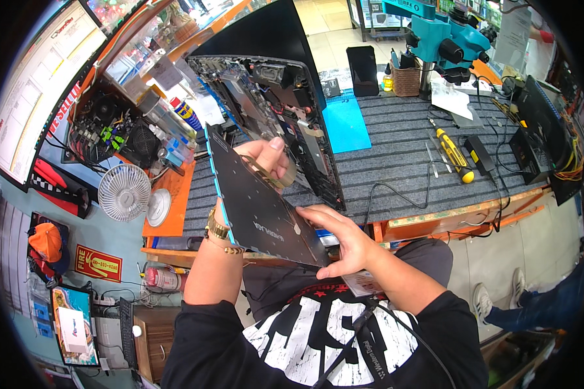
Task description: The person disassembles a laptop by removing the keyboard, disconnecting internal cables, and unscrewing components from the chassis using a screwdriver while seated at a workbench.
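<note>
A flat black panel (259, 211) with a thin blue edge is held up in front of me, tilted. My left hand (267, 159) reaches behind it and curls over its upper edge, next to an amber flat ribbon strip (285, 176). At the panel's lower right end, my right hand (340, 236) grips the edge with the thumb underneath and the fingers on top. Just beyond stands an opened laptop base (292, 120), its inner parts exposed and steeply tilted. Its dark screen (259, 32) rises behind it. The panel hides part of my left wrist.
A blue mat (347, 123), a yellow screwdriver (454, 155) and a teal microscope (448, 39) are on the grey ribbed bench cover (396, 168). Cables trail toward the right. To the left stand a white fan (124, 193) and a spray can (185, 113). Someone's legs (538, 301) show at right.
</note>
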`<state>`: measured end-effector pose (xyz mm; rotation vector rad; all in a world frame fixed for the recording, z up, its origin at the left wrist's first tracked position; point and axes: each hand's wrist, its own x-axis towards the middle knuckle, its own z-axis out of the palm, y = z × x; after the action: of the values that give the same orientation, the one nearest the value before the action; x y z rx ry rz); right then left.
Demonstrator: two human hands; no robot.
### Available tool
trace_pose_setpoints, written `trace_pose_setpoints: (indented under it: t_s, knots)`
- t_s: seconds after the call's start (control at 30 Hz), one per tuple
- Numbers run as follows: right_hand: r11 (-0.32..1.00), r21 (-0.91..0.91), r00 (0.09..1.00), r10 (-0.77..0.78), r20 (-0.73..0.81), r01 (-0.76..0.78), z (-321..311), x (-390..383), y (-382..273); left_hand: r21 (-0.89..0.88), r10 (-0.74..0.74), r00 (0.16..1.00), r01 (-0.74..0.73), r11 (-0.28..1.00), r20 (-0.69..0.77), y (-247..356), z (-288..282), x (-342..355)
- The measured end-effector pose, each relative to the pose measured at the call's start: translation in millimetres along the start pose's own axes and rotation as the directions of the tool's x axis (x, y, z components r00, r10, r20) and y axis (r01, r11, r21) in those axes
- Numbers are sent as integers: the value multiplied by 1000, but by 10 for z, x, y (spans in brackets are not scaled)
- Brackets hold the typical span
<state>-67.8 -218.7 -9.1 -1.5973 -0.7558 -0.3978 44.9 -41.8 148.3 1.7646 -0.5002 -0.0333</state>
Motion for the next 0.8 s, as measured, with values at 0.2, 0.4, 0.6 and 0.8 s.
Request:
trace_pose_setpoints:
  t_s: [0.2, 0.4, 0.6, 0.8]
  knots:
    - [999, 9, 999, 30, 18, -31, -4, -13, -13, 26, -266, 953, 265, 964, 147, 164, -9, 4]
    - [1000, 0, 1000, 5, 6, -5, -2, -8, -15, -73, -239, 946, 260, 963, 221, 166, 0, 47]
    - [1000, -7, 1000, -9, 2, 9, -8, -7, -25, -90, -281, 931, 308, 947, 232, 151, 4, 54]
    - [999, -3, 999, -39, -2, 39, -4, 0, -9, -117, -266, 931, 302, 946, 251, 123, 11, 57]
